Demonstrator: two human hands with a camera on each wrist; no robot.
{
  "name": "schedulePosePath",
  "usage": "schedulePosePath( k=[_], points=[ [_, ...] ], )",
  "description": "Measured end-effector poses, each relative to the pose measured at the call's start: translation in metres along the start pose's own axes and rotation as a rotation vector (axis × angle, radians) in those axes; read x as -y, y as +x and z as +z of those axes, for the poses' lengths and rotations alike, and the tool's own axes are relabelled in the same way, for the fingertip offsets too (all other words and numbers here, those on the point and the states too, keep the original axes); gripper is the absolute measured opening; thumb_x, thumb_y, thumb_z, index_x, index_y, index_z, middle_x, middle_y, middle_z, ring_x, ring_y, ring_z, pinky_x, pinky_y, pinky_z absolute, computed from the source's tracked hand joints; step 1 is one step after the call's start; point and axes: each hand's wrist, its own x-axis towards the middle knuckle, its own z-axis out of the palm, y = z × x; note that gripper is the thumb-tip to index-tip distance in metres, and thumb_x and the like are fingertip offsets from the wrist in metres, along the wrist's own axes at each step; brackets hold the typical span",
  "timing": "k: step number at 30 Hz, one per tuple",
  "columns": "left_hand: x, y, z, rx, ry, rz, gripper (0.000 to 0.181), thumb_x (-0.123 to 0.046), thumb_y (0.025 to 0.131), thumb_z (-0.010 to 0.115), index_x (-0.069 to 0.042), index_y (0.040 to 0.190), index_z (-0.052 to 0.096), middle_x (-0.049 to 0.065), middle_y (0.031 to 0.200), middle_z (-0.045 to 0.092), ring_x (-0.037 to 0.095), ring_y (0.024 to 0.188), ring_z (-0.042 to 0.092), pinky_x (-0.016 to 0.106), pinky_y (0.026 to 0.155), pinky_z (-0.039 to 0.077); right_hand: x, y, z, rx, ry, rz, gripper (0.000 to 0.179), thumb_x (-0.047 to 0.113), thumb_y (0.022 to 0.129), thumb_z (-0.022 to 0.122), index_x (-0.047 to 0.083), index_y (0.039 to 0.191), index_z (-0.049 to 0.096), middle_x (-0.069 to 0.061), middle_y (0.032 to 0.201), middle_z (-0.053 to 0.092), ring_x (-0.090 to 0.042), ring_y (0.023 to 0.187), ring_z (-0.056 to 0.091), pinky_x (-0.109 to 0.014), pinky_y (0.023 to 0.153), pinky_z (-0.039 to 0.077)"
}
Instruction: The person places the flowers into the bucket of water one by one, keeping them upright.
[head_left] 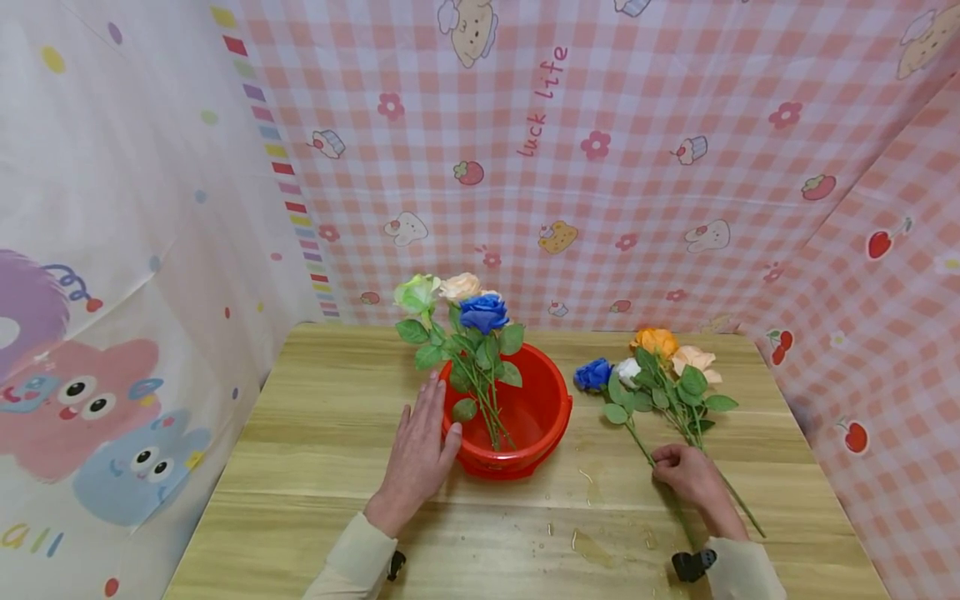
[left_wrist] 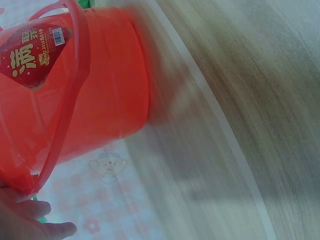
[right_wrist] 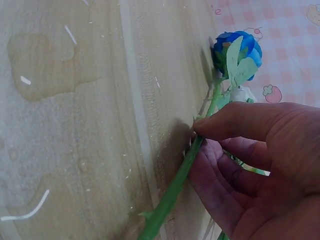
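Fingers (right_wrist: 237, 120) of right hand (head_left: 693, 477) pinch blue rose (head_left: 594, 375) stem (right_wrist: 172, 193) toward table's (head_left: 322, 450) right edge; left hand (head_left: 420, 454), fingers straight, touches bucket (left_wrist: 112, 80).

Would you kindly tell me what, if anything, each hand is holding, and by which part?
The right hand pinches a blue rose partway along its stem. The left hand holds nothing; it rests against the red bucket.

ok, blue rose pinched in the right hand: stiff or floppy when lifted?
The blue rose looks fairly stiff: its stem runs almost straight past the right hand. Likely top-heavy, the bloom being far wider than the stem. Probably not slippery: small spurs jut from the stem.
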Motion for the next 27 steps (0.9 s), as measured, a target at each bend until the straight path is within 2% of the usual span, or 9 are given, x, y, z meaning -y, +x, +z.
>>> schedulePosePath(
  k=[12, 21, 27],
  points=[
    [0.0009, -0.0007, 0.0011, 0.004, 0.001, -0.003, 0.067, -0.024, 0.105, 0.053, 0.004, 0.161, 0.029, 0.015, 0.17, 0.022, 0.041, 0.152, 0.03, 0.069, 0.116, 0.029, 0.0047, -0.0001, -0.0026, 0.032, 0.049, 0.055, 0.021, 0.004, 0.088, 0.067, -0.005, 0.106, 0.072, -0.006, 0.089, 0.068, -0.017, 0.078, 0.056, -0.031, 0.068, 0.046],
    [0.0009, -0.0009, 0.0016, 0.004, -0.001, -0.007, 0.067, -0.024, 0.106, 0.053, 0.003, 0.161, 0.028, 0.015, 0.17, 0.022, 0.04, 0.153, 0.029, 0.067, 0.117, 0.027, 0.0045, 0.0008, -0.0037, 0.065, 0.104, 0.045, 0.024, 0.004, 0.091, 0.067, -0.009, 0.111, 0.071, -0.011, 0.095, 0.071, -0.016, 0.079, 0.056, -0.029, 0.067, 0.048],
    [0.001, -0.0004, 0.0012, 0.012, 0.007, -0.008, 0.066, -0.027, 0.107, 0.049, 0.002, 0.162, 0.027, 0.016, 0.17, 0.022, 0.038, 0.154, 0.027, 0.067, 0.117, 0.028, 0.0043, 0.0022, -0.0046, 0.099, 0.183, 0.051, 0.027, 0.004, 0.093, 0.071, -0.014, 0.113, 0.068, -0.012, 0.095, 0.072, -0.015, 0.079, 0.06, -0.028, 0.066, 0.052]
  ],
)
